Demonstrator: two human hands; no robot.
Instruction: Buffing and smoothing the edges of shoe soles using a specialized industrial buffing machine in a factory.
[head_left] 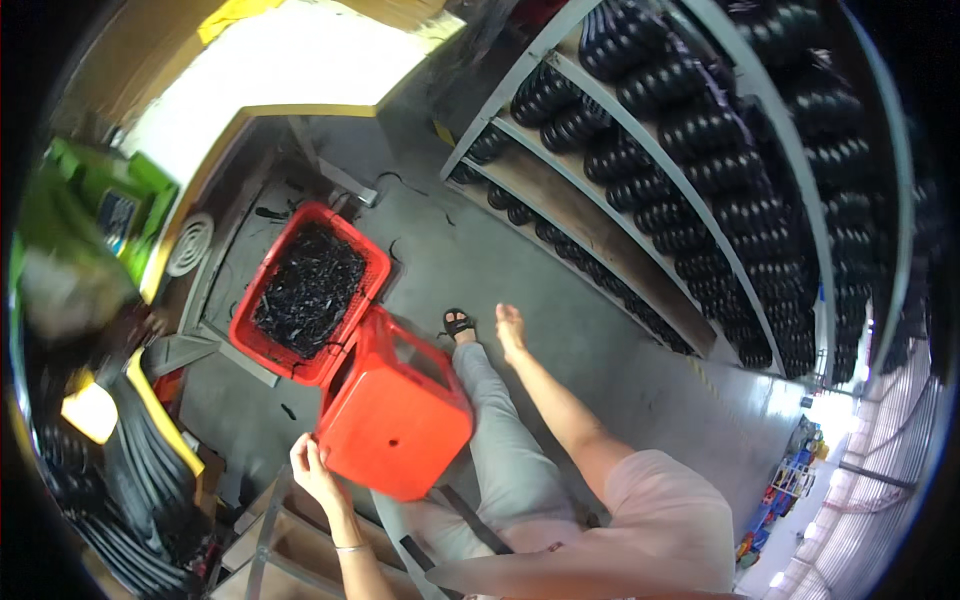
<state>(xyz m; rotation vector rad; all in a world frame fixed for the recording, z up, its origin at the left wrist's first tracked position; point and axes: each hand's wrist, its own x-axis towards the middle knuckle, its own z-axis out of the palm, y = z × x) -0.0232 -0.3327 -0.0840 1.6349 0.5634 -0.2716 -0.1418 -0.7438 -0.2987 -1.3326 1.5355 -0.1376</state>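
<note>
Pink sleeve (668, 510) fills the lower right, closest to the lens, w/ the right forearm running up and left from it. Right hand (510, 330) is stretched out over the grey concrete floor (480, 250), fingers extended and loosely together, palm open, holding nothing, nothing touching it. Just left of it, a foot in a black sandal (458, 323) at the end of a leg in light grey trousers (500, 440).

Left hand (315, 470) comes up from the bottom edge, thin bracelet on the wrist. Its fingers curl round the lower left corner of an orange-red plastic stool (395, 425), gripping the edge; thumb side hidden, so how tight can't be told. Stool is tilted, seat w/ a small centre hole facing the camera, legs pointing away toward a red plastic crate (262, 300). Crate sits on the floor just beyond the stool, touching or nearly so, full of black rubber offcuts (310, 285).

Upper right: long grey metal shelving (640, 190), several tiers packed w/ rows of black rubber tyres (700, 130). Far left: green machine (90, 200), blurred. Lower left: more black rubber pieces stacked beside yellow-edged frame, detail unclear. Wooden pallet (280, 540) below the left hand.
</note>
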